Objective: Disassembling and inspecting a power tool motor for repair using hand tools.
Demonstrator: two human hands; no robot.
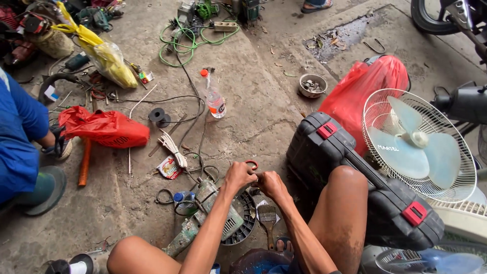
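Observation:
My left hand [238,176] and my right hand [271,184] meet in front of me, both closed on a small red ring-shaped part [252,163] held between the fingertips. Below my forearms on the concrete floor lies a worn green power tool [205,215] with its cord, next to a round black slotted cover [247,218]. A paintbrush [267,219] lies just under my right wrist. My bare knees frame the bottom of the view.
A dark tool case with red latches [355,177] lies by my right leg, a white fan [418,144] and red bag [365,86] beyond. A plastic bottle [215,101], green cable [185,40], metal bowl [312,85], red bag [104,128]. A person in blue [18,137] crouches at left.

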